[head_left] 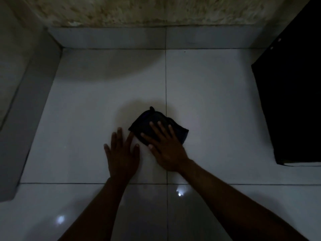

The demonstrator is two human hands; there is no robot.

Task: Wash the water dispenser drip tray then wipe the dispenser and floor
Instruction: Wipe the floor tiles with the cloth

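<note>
A dark folded cloth lies on the white tiled floor near the middle of the view. My right hand presses flat on the cloth with its fingers spread, covering the cloth's near half. My left hand rests flat on the bare tile just left of the cloth, fingers apart, its thumb close to the cloth's left corner. A tall black box-shaped body, probably the water dispenser, stands on the floor at the right edge. The scene is dim.
A stained rough wall with a tiled skirting runs along the far side. A grey wall corner or ledge juts out on the left. Tile seams cross under my arms; light spots reflect on the near tiles.
</note>
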